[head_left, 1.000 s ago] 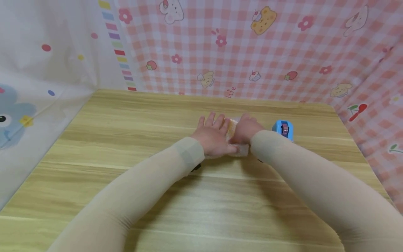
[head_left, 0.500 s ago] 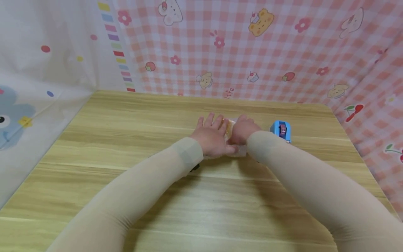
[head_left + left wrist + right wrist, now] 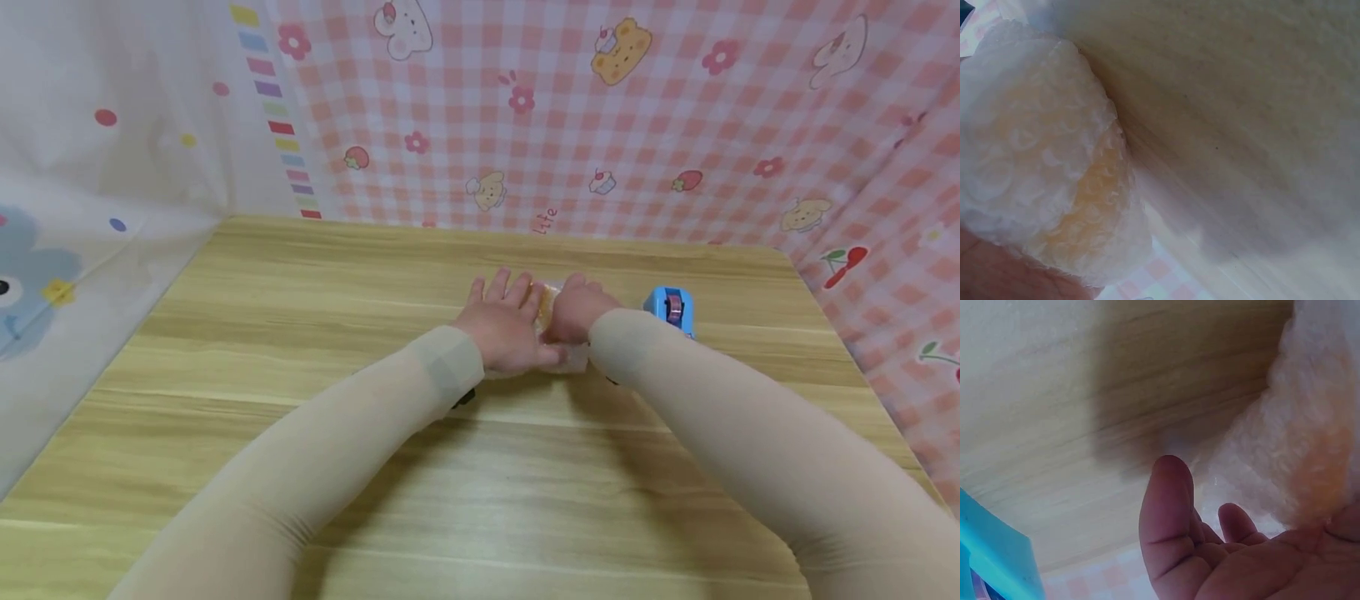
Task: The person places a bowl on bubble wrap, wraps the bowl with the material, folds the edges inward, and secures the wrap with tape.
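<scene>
A bundle of bubble wrap (image 3: 573, 360) with something yellow-orange inside lies on the table between my hands. My left hand (image 3: 501, 329) rests over its left part, back of the hand up and fingers spread. Up close in the left wrist view, the wrapped bundle (image 3: 1035, 144) shows orange through the bubbles. At its right side, my right hand (image 3: 581, 310) presses with the palm side against it. In the right wrist view, loosely bent fingers (image 3: 1169, 512) point away from the bundle (image 3: 1310, 450). What the wrap encloses is only a blurred orange patch.
A blue tape dispenser (image 3: 673, 310) with a roll in it stands right of the right hand, partly behind the sleeve. The wood-grain table (image 3: 480, 517) ends at a pink checked cloth (image 3: 450, 100) behind and a white cloth (image 3: 135, 150) at left.
Both hands stay almost in place on the bundle. The whole head view has shifted slightly to the left.
</scene>
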The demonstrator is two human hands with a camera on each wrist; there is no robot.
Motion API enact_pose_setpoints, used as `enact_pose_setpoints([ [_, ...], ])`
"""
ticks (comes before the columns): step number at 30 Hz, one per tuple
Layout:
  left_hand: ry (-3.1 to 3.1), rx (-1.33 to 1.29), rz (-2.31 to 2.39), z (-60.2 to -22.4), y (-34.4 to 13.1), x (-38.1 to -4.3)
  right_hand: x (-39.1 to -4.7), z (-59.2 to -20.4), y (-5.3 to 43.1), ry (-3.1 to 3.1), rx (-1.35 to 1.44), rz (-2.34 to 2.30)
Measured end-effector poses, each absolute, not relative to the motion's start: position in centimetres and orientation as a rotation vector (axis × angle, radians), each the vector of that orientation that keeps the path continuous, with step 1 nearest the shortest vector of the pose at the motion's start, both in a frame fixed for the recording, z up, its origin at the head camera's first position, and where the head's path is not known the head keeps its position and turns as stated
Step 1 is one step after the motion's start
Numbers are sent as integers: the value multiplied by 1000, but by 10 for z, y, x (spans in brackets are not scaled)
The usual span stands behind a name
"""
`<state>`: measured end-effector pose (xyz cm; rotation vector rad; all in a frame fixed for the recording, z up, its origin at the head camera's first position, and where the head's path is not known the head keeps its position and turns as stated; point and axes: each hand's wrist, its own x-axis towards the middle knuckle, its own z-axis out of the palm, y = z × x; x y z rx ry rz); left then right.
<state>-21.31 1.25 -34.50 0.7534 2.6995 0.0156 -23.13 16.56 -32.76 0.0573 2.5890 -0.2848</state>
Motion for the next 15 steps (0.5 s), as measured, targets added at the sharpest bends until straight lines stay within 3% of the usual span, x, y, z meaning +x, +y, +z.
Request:
enact_pose_setpoints([
  [15, 2715, 759, -28, -344, 13, -213, -239, -327, 173, 2586, -33, -238],
])
